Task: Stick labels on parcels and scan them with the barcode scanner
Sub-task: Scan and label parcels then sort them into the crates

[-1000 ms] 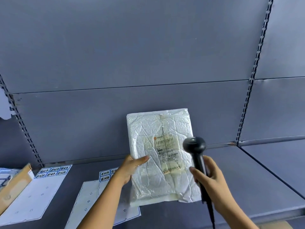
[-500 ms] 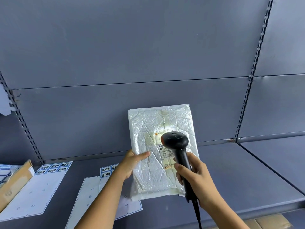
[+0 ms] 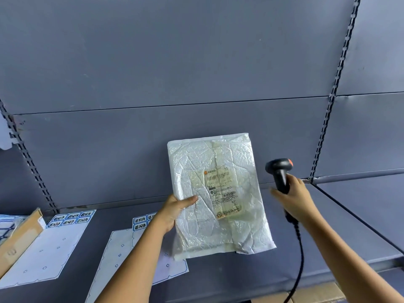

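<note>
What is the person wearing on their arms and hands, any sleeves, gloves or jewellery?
Nothing that shows. The left hand and the right hand are bare, with no gloves and no rings in view. The left forearm and the right forearm are uncovered down to the picture's lower edge: no sleeve, watch or wristband can be seen.

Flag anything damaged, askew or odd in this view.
The white parcel in the left hand is heavily creased, and its shipping label lies wrinkled under yellowed tape. No tear shows. The scanner in the right hand is off to the parcel's right, not over the label.
</note>
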The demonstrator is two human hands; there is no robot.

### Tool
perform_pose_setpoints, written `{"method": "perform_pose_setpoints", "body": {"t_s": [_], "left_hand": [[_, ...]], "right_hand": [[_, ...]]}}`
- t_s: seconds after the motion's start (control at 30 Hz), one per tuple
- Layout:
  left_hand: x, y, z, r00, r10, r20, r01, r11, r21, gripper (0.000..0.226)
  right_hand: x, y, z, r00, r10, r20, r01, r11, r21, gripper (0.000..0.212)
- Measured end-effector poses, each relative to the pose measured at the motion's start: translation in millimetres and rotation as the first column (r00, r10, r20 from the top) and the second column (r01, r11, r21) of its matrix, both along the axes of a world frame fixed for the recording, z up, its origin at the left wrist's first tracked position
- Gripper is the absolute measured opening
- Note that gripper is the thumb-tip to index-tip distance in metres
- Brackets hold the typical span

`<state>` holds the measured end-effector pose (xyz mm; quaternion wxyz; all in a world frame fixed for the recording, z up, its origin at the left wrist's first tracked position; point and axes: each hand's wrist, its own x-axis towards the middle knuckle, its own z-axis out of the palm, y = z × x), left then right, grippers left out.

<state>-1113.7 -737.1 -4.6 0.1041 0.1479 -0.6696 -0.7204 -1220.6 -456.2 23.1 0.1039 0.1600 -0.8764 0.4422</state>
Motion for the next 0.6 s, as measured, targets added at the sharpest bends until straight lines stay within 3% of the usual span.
{"method": "perform_pose_setpoints", "body": {"t_s": [0.13, 0.27, 0.4, 0.6], "left_hand": [[0.3, -0.3, -0.8, 1.0, 0.006, 0.008, -0.006, 1.0, -0.003, 0.006], [0.6, -1.3, -1.1, 0.999, 0.025, 0.029, -0.025, 0.999, -0.024, 0.013], [0.8, -0.4, -0.8, 1.0, 0.028, 0.013, -0.028, 1.0, -0.005, 0.01], [3.9, 3.7, 2.8, 0.999, 0.044, 0.031, -0.044, 0.999, -0.007, 0.011]], "right_hand": [[-45.3, 19.9, -36.5, 0.988, -0.085, 0.13, 0.039, 0.945, 0.324, 0.047], [-39.8, 23.8, -63.7, 0.983, -0.156, 0.096, 0.083, 0.847, 0.526, 0.062], [-33.6, 20.5, -73.7, 0.991, -0.134, 0.016, 0.091, 0.752, 0.653, 0.068], [-31.6, 16.4, -78.8, 0.983, -0.14, -0.115, 0.18, 0.687, 0.704, 0.07]]}}
